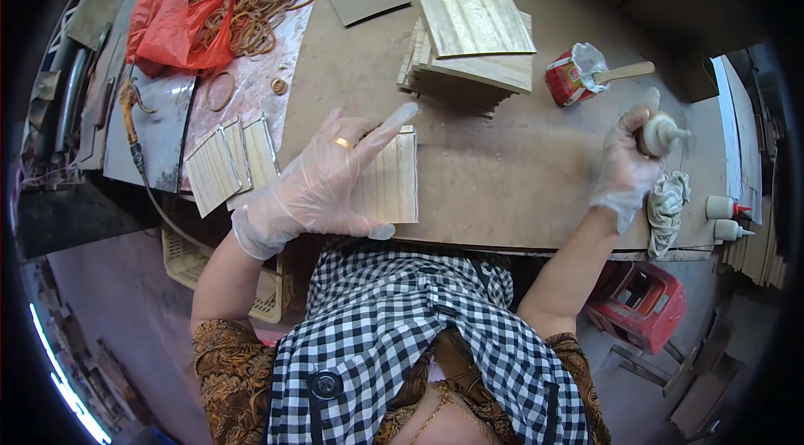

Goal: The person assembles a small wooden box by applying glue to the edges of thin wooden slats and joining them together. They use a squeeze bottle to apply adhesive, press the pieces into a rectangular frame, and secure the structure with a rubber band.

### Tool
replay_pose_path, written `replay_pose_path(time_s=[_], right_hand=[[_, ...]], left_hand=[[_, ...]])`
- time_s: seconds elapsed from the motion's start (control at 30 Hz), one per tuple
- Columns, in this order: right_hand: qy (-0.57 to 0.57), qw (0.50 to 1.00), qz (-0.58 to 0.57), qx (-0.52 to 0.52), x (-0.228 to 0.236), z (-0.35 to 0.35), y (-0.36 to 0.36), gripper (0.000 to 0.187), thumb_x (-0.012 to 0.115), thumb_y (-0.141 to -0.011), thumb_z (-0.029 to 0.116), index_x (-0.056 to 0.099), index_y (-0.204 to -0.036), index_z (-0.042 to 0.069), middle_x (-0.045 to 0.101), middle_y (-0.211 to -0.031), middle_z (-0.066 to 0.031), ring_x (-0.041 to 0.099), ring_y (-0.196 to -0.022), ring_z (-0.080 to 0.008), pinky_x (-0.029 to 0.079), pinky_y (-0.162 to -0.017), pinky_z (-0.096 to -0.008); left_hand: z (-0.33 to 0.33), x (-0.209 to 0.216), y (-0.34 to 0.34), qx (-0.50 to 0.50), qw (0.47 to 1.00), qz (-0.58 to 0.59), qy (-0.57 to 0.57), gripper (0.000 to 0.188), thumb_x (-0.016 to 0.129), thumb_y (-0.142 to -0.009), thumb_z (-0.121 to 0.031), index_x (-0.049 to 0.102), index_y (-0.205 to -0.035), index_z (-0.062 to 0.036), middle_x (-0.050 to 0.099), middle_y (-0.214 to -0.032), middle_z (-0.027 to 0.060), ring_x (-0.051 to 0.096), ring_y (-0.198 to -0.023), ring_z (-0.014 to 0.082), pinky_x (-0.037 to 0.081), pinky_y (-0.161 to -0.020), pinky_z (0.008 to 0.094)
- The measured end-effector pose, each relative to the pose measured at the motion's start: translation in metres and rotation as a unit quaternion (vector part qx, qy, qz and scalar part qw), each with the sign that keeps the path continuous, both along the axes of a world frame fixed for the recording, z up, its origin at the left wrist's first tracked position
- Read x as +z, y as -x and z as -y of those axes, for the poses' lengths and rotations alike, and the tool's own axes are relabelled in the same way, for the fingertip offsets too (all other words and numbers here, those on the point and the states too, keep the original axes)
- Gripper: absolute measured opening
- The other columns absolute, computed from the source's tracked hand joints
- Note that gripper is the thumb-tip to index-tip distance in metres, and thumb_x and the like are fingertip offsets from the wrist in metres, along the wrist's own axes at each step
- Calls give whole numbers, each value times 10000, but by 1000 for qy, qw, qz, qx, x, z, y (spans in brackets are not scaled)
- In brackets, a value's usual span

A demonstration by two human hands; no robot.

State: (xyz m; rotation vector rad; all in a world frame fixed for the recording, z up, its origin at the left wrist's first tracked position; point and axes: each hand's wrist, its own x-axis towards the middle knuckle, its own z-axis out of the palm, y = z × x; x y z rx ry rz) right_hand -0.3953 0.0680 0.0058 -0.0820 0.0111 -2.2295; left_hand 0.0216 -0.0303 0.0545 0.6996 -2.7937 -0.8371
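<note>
A thin clear glove covers my left hand, which spreads over a small wooden panel near the table's front edge. The index finger reaches past the panel's far edge and the thumb past its near edge; the hand hides the panel's left part. Also gloved, my right hand is wrapped round a white squeeze bottle with a pointed nozzle, held up over the table's right side. Left of my left hand lie several similar panels with dark edges. Farther back stands a skewed stack of wooden panels.
A red-and-white tub with a wooden stick stands right of the stack. Beside my right wrist lies a crumpled cloth; two more bottles lie beyond it. A red bag of rubber bands sits far left, near a corded tool.
</note>
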Motion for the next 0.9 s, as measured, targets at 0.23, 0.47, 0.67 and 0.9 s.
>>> replay_pose_path(time_s=[0.23,0.47,0.67,0.9], right_hand=[[-8,993,106,-52,-37,16,50,370,519,-885,226,576,-1170,-3,584,-1265,-218,597,-1137,-352,544,-857,-450],[-76,991,82,-72,-79,-6,85,286,458,-948,202,628,-1092,23,674,-1056,-158,648,-965,-274,540,-806,-423],[-142,986,-28,-89,-100,-35,76,352,470,-977,268,558,-1207,16,641,-1134,-138,623,-971,-240,514,-822,-370],[-212,963,-155,-59,-41,-37,-29,295,494,-978,240,586,-1178,43,655,-1141,-112,642,-970,-193,538,-768,-345]], left_hand=[[10,0,16,-8,994,106,36,1157,860,-533,-423,285,-1478,-84,429,-1366,245,382,-1283,416,225,-1123,548],[22,3,-52,77,991,-107,1,1048,856,-569,-426,372,-1435,-89,414,-1444,147,355,-1345,336,251,-1123,436],[25,23,-155,245,963,77,83,1317,897,-418,-437,231,-1492,-66,261,-1528,170,178,-1430,369,185,-1163,425],[25,-8,-207,306,931,200,19,1424,923,-337,-384,171,-1496,-39,254,-1507,228,184,-1414,410,171,-1170,428]])
